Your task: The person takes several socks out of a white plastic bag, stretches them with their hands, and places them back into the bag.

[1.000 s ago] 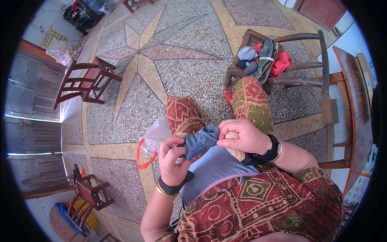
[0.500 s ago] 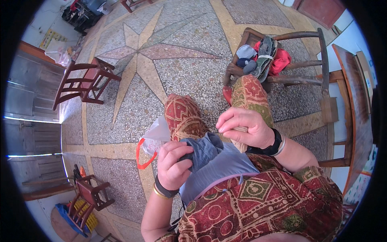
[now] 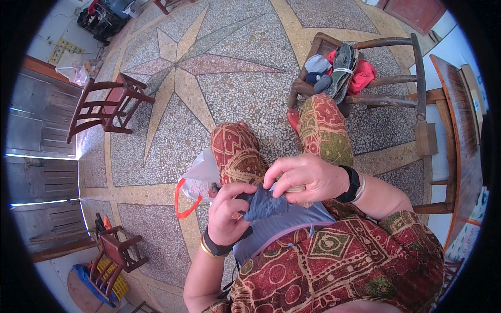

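Observation:
A crumpled dark blue cloth (image 3: 265, 204) is bunched between my hands above my lap. My left hand (image 3: 227, 213) is closed round its left side, fingers curled over the edge. With thumb and fingertips, my right hand (image 3: 309, 180) pinches the cloth's upper right side. A beige bundle (image 3: 297, 189) is also tucked in the right hand's grip; its kind is mostly hidden by the fingers. Beneath the hands a lighter blue-grey cloth (image 3: 313, 213) lies across my lap. A white plastic bag (image 3: 204, 171) with a red handle is beside my left knee.
Ahead on the right, a wooden chair (image 3: 389, 83) bears a banded dark bundle (image 3: 343, 73) and red cloth (image 3: 364, 78). A brown chair (image 3: 117, 100) stands far left, another (image 3: 117, 246) near left. A wooden table (image 3: 453, 151) runs along the right.
My right hand has moved left and down to the dark blue cloth and now pinches it. The cloth is bunched smaller. My left hand stays nearly in place.

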The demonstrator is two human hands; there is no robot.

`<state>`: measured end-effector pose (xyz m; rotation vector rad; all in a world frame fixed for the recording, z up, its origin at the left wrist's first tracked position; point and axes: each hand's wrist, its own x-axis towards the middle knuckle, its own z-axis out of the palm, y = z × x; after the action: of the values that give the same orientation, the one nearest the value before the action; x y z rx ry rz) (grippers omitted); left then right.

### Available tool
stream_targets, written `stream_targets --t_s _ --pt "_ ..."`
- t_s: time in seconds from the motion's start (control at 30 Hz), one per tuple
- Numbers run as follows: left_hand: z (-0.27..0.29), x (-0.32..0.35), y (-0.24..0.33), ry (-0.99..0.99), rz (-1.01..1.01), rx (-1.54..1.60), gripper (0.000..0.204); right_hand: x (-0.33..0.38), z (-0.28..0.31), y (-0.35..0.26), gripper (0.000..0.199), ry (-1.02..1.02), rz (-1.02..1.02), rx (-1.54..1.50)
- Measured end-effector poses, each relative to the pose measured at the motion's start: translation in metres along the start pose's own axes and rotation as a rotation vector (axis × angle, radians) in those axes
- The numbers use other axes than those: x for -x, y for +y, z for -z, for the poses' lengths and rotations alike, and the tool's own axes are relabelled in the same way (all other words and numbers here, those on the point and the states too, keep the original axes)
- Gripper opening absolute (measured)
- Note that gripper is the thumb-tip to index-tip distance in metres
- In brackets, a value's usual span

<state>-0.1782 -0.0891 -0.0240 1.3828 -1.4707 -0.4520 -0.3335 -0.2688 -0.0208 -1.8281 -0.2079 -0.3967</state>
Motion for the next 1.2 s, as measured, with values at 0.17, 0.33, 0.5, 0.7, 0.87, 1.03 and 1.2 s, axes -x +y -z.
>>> stream_targets --t_s 0.17,0.33,0.5,0.7,0.87,1.03,1.2 --pt "-0.002 0.005 -0.004 -0.026 0.148 0.153 0.03 0.003 -0.005 0.004 0.015 0.007 -0.112 -0.054" --pt "-0.008 0.009 -0.006 0.071 0.351 0.5 0.027 0.007 -0.01 0.009 0.017 0.179 -0.224 0.022" --pt "-0.008 0.009 -0.003 0.199 0.578 0.643 0.023 0.009 -0.009 0.01 0.012 0.203 -0.406 -0.134" --pt "-0.007 0.003 -0.009 0.348 0.719 0.725 0.02 0.006 -0.009 0.01 0.01 0.363 -0.484 -0.179" --pt "-0.008 0.0 -0.009 0.375 0.731 0.745 0.024 0.004 -0.014 0.004 0.014 0.206 -0.159 0.003" --pt "-0.012 -0.002 -0.01 0.404 0.704 0.78 0.032 -0.002 -0.026 0.005 0.02 0.114 -0.239 0.163" --pt "-0.011 -0.003 -0.01 0.338 0.679 0.773 0.051 -0.006 -0.034 0.011 0.018 0.282 -0.282 0.094"
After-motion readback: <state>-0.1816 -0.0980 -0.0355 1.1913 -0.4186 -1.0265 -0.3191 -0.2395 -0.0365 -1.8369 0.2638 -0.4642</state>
